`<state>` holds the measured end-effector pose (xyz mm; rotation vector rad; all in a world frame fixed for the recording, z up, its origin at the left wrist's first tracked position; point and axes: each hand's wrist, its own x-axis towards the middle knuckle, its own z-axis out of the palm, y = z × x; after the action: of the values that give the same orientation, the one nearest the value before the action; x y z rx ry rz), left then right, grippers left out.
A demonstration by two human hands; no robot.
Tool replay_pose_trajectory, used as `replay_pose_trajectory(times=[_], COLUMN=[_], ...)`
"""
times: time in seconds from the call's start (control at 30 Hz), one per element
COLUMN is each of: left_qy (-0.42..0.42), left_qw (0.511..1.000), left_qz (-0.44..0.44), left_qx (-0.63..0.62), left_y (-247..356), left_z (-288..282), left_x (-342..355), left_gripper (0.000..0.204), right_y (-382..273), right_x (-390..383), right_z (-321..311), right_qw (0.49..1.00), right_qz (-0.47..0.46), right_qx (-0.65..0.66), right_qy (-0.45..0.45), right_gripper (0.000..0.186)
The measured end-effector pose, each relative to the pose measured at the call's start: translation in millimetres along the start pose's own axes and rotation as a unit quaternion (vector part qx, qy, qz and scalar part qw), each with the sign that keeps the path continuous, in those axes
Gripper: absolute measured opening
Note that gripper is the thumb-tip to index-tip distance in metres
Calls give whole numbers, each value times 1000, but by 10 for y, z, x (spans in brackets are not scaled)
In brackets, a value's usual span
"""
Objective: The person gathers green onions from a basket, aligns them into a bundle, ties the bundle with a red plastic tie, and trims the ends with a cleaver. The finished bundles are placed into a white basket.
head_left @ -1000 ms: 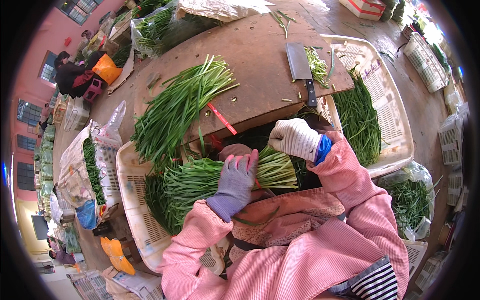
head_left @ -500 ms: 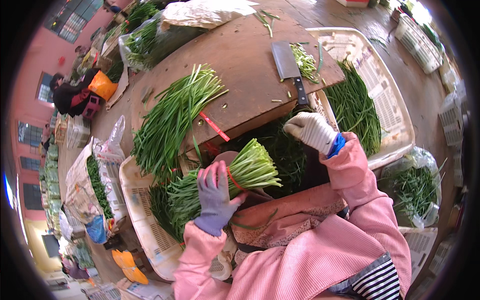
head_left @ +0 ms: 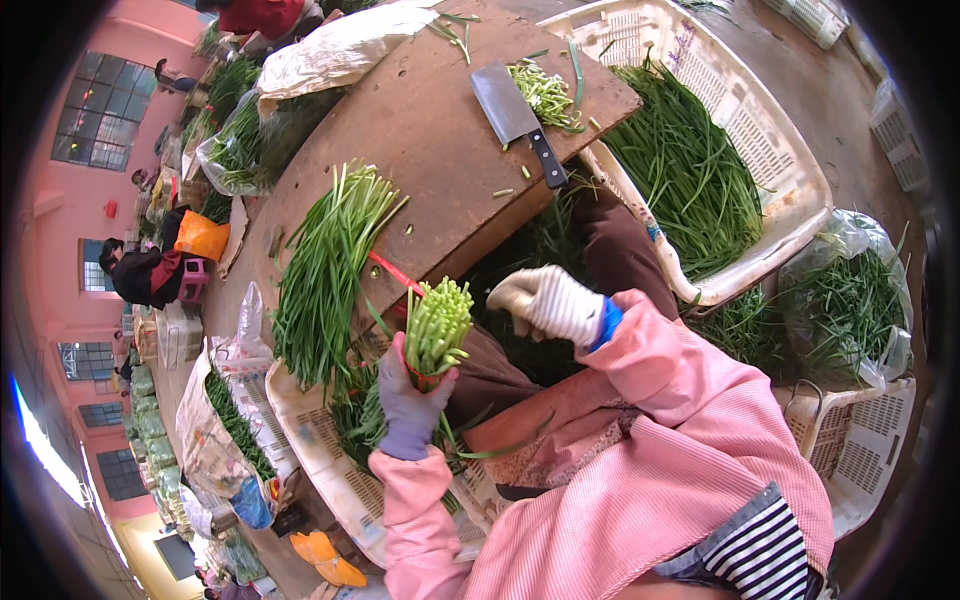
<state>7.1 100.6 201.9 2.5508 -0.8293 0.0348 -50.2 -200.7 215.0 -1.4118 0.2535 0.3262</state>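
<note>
Stalk bunch [head_left: 441,322] in L hand [head_left: 407,398]; R hand [head_left: 548,303] curled nr it.

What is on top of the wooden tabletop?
A cleaver, cut stalk pieces, a red strip and a loose bundle of green stalks, hanging partly over the edge. The tabletop beneath them is covered. Whether the pale sheet rests on it is unclear.

Mismatched and Mostly Pink

The left glove [head_left: 412,408] is grey-lavender, pink-tipped; the right glove [head_left: 560,304] off-white, finely striped — a blue band [head_left: 608,324] at its cuff. Finely checked pink top [head_left: 640,450], brown trousers [head_left: 622,245] — and black-and-white striped cloth [head_left: 765,545].
</note>
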Motion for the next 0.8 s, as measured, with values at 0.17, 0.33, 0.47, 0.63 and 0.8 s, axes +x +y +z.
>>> replay_pose_trajectory(times=[0.17, 0.33, 0.47, 0.63, 0.8], left_qy=[-132, -164, -161, -157, -185], left_qw=[937, 933, 896, 887, 897], left_qz=[-195, -157, -228, -229, -211], left_qx=[-258, -278, -344, -369, -342], left_y=[158, 329, 307, 224, 297], left_z=[-465, -789, -858, -752, -708], left_x=[223, 309, 153, 62, 109], left_gripper=[79, 56, 56, 60, 55], right_y=[-587, -744, -414, -240, -704], right_x=[-252, 90, 378, 272, -44], right_z=[-210, 387, 18, -65, 256], right_qw=[993, 936, 855, 974, 984], right_qz=[-113, -301, -284, -140, -173], right_qx=[17, 8, -397, -174, -9], right_qy=[-10, -184, 176, 38, -45], right_gripper=[35, 30, 27, 23, 26])
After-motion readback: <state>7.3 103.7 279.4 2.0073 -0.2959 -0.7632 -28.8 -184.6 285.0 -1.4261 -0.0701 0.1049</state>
